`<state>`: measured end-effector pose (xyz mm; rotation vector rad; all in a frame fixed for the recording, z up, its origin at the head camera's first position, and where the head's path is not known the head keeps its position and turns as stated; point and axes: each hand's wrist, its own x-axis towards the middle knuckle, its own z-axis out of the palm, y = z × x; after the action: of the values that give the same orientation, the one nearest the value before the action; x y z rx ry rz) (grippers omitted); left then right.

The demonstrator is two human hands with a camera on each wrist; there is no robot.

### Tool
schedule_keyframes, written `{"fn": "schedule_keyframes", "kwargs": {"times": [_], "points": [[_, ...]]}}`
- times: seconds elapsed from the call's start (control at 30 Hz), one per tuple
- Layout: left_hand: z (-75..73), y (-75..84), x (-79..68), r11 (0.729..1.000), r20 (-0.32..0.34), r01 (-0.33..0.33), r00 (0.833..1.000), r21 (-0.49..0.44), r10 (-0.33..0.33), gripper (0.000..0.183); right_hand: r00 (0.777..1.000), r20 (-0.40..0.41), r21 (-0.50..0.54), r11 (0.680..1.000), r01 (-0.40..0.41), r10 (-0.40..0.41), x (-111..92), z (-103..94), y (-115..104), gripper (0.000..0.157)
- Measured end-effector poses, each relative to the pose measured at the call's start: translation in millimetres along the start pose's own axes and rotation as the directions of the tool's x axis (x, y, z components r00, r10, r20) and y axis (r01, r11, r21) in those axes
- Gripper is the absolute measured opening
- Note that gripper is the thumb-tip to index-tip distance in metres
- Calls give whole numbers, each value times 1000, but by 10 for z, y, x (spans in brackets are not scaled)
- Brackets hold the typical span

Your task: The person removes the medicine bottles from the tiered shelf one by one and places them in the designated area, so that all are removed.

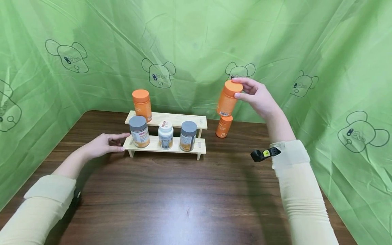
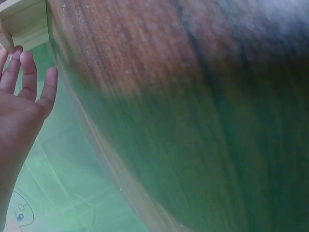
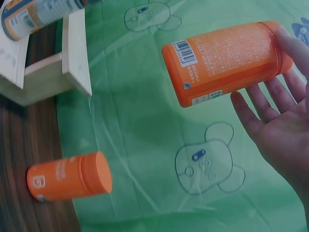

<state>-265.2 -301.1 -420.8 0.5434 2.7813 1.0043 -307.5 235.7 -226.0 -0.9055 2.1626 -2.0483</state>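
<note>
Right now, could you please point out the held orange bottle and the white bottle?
Held orange bottle [image 3: 223,64], right wrist view, on its printed side.
White bottle [image 1: 165,137], head view, on its body.

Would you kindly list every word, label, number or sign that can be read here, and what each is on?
"B": standing orange bottle.
Held orange bottle: barcode and print too small to read.
Shelf orange bottle, left grey-lidded jar, right grey-lidded jar, white bottle: too small or blurred.
Wooden rack, green curtain: markings too unclear to read.
</note>
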Motion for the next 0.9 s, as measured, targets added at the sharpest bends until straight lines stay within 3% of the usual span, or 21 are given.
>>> {"fn": "schedule_keyframes", "kwargs": {"times": [0.47,0.9], "points": [[0,-17,4,1000,-2,-8,1000,3,8,64,998,-15,57,996,61,-61,-226,-401,150,43],[-5,-2,3,1000,5,8,1000,25,-8,65,992,-129,1,1000,0,1,-449,-653,514,43]]}}
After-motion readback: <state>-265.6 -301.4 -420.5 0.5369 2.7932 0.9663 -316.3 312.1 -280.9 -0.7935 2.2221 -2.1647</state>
